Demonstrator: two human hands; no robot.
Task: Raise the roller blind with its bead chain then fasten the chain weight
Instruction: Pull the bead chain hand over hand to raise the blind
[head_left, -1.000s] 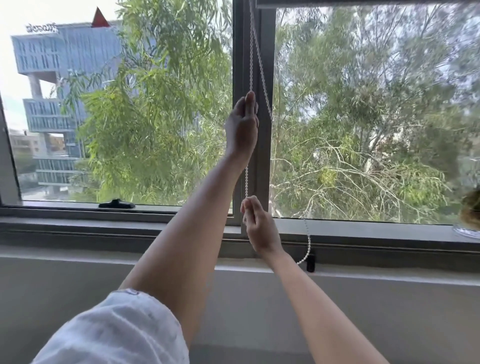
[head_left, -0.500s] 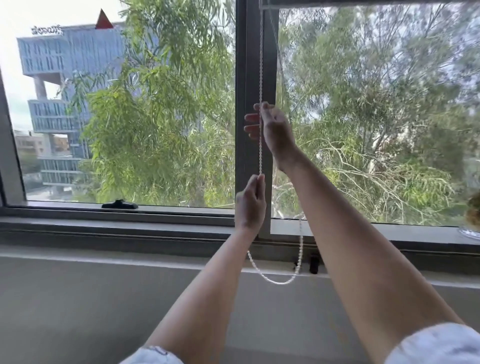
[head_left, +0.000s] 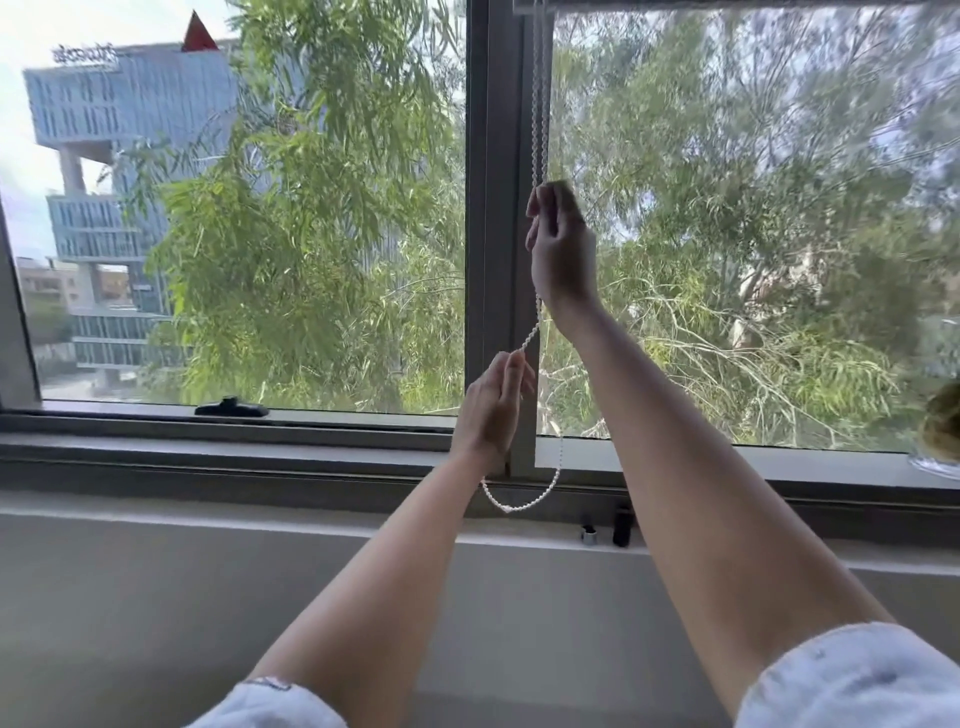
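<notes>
White bead chain (head_left: 538, 104) of small round plastic beads is hanging down in front of the grey metal window mullion (head_left: 493, 208), running from the top of the frame to a slack loop that is sagging just below the lower window rail. Right hand (head_left: 561, 244) is reaching high, fingers curled closed around the chain at mid-height of the pane; the strand is entering the fist at the top and leaving under the wrist. Left hand (head_left: 493, 410) is sitting lower, just in front of the mullion base, fingers held together and nearly straight, fingertips pinching the chain where it is slanting down from the right hand. Below the left wrist the loop is curving right and rising again behind the right forearm. Roller blind's bottom edge (head_left: 727, 4) is showing only as a thin strip at the very top of the right pane, so the glass is almost fully uncovered. Small black cylindrical piece (head_left: 622, 525) and a short silver-capped piece (head_left: 588, 534) are standing on the grey sill ledge (head_left: 208, 519), apart from the loop; whether either is the chain weight cannot be told. Both white sleeves are pushed up the arms
</notes>
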